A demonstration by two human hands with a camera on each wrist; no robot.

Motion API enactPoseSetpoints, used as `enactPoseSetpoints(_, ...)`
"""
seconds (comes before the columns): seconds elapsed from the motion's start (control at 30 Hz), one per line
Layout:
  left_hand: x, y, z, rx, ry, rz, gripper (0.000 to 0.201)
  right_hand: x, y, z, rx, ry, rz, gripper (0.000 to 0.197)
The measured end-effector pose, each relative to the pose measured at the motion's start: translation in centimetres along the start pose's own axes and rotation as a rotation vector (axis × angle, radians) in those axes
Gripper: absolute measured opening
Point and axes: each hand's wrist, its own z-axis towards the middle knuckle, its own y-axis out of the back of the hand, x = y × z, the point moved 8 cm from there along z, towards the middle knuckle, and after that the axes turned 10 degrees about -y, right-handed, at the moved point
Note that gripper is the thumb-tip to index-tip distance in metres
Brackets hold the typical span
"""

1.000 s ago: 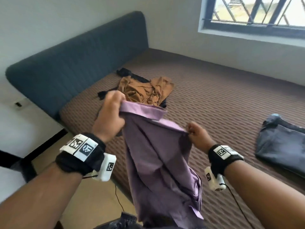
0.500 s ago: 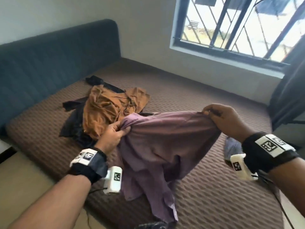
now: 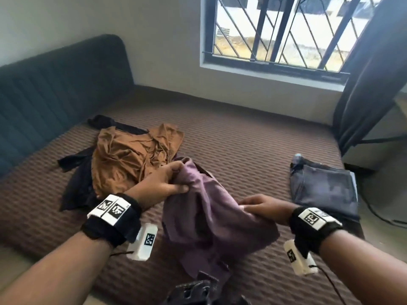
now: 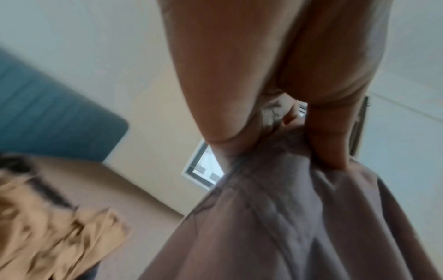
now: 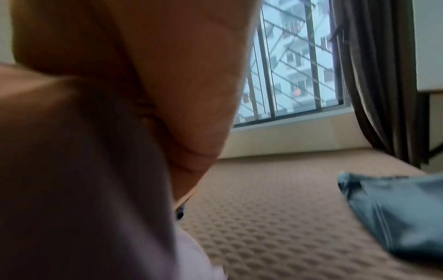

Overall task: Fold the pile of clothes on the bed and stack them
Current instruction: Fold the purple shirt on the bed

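- Fingers [image 4: 328, 136] of the left hand [image 3: 164, 183]: curled and pinched, with the thumb, on a bunched top edge of the purple garment [image 3: 211, 219]; the left wrist view shows a stitched seam of the cloth gathered between them.
- Right hand [image 3: 262, 206]: lies on the right-hand part of the purple garment, fingers pointing left; whether they pinch the cloth or merely press on it cannot be told, as the right wrist view is filled by blurred palm and fabric.
- Purple garment: crumpled, held up at its top edge by the left hand, the lower part draped onto the near edge of the bed [image 3: 242, 137], between the two wrists.
- Orange-brown garment [image 3: 132, 157]: unfolded and rumpled, on the bed to the left, just behind the left hand.
- Black garment [image 3: 77, 179]: spread under and around the orange-brown one, showing at its left and far sides.
- Folded blue-grey garment [image 3: 323, 186]: flat on the right side of the bed, well apart from the unfolded heap.
- Bed: brown textured cover; dark blue padded headboard [image 3: 55, 89] along its left side.
- Window [image 3: 284, 31]: barred, in the far wall; dark curtain [image 3: 370, 73] hanging at its right.
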Motion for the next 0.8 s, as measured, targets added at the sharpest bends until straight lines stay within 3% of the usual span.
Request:
enactPoseSetpoints(0.1,-1.9,-1.4,0.1,0.134,-0.080,0.255,0.026,-2.5,-4.4,2.5,0.152,-0.089,0.050,0.070)
enactPoseSetpoints(0.17,-3.7,-1.4,-0.3,0.127,-0.132,0.369,0.028,-2.0,-5.7,3.4,0.138,-0.039,0.182,0.076)
enactPoseSetpoints(0.27,-6.1,-0.8,-1.7,0.066,-0.194,0.428,0.031,0.8,-4.2,4.3,-0.047,0.083,0.525,0.074)
enactPoseSetpoints(0.33,-7.1,-0.4,-2.8,0.071,-0.220,0.509,0.035,3.9,-2.4,4.4,-0.129,0.186,0.644,0.085)
enactPoseSetpoints(0.43,-7.0,0.3,-4.2,0.103,-0.199,0.598,0.053,10.1,-3.0,3.3,0.040,0.241,0.552,0.096)
enactPoseSetpoints(0.57,-6.2,1.8,-5.5,-0.024,-0.165,0.591,0.058,14.2,-6.7,1.3,0.308,0.162,0.182,0.062)
enactPoseSetpoints(0.7,-4.5,4.6,-7.3,-0.225,-0.092,0.529,0.047,14.5,-6.5,-0.1,0.521,0.186,0.391,0.045)
enactPoseSetpoints(0.8,-2.0,4.0,-7.6,-0.109,0.085,0.482,0.047,15.1,-6.6,-1.4,0.559,0.241,0.438,0.028)
